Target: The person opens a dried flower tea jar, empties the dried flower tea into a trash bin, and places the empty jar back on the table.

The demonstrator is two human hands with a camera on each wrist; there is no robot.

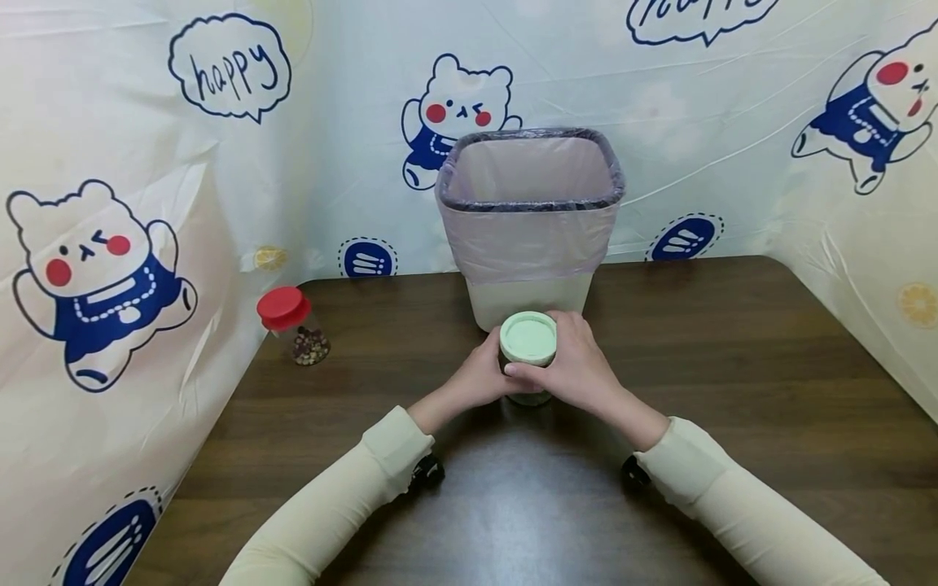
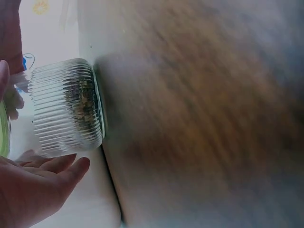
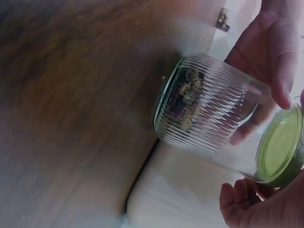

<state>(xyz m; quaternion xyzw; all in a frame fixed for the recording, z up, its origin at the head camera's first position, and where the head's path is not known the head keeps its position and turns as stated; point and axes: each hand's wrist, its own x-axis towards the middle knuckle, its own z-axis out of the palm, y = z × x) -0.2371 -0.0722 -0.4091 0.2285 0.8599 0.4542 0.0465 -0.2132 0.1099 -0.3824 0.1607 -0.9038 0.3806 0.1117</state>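
A ribbed glass jar (image 2: 61,109) with a light green lid (image 1: 528,338) stands on the table between both hands, just in front of the bin. Dried, flower-like bits (image 3: 187,97) lie at its bottom, visible through the glass. My left hand (image 1: 479,374) holds the jar from the left; its thumb lies along the neck, and some of its fingers pass behind the glass in the right wrist view. From the right, my right hand (image 1: 579,366) grips around the lid, its thumb crossing the front just under the rim. The far fingers are partly hidden in the head view.
A bin (image 1: 528,244) with a translucent liner stands behind the hands, near the table's back edge. At the back left is a smaller jar (image 1: 310,346) with a red lid (image 1: 283,308). A printed cloth (image 1: 330,122) hangs around the brown table (image 1: 733,366).
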